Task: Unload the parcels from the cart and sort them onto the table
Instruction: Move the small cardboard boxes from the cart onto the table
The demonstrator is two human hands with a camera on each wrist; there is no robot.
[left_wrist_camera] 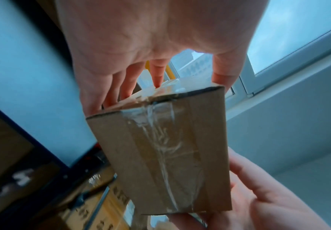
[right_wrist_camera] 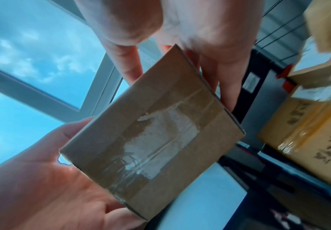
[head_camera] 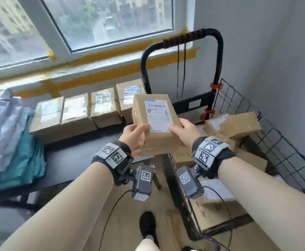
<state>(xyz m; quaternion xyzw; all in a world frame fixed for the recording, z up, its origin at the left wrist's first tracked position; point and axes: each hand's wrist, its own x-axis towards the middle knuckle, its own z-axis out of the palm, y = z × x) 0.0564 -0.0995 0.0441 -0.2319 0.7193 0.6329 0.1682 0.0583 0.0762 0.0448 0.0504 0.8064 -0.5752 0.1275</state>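
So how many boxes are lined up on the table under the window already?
4, side by side in one row on the table: first, second, third, fourth, partly hidden behind the held parcel.

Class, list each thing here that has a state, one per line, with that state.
Held parcel: lifted, label up, taped shut.
Left hand: grips the parcel's near left corner.
Right hand: grips its right side.
Four boxes: in a row on the table.
Cart: still holds parcels.

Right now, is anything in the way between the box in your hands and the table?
Nothing visible: the box, held by the left hand and right hand, hangs just past the bare dark table, whose row of parcels sits further back.
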